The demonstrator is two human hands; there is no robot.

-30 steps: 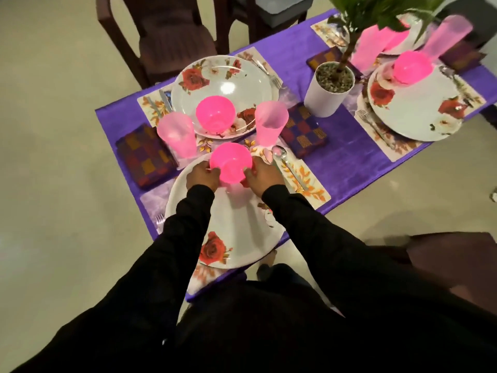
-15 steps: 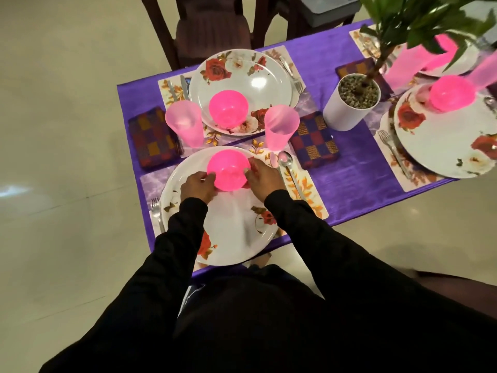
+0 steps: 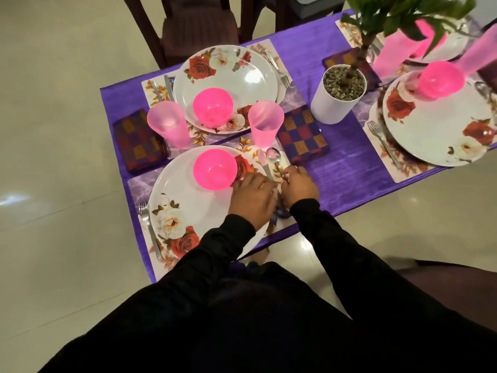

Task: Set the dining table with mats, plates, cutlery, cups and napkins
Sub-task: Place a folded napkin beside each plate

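A white cylindrical pot (image 3: 333, 106) filled with pebbles stands on the purple cloth (image 3: 341, 168) that covers the surface, and a green leafy plant (image 3: 408, 12) rises from it on a thin stem. A dark brown chair (image 3: 199, 28) stands at the far side on the pale tiled floor (image 3: 53, 184).

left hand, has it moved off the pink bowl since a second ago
Yes. The left hand has left the near pink bowl and crossed to its right, over the plate edge, next to the right hand at the spoon.
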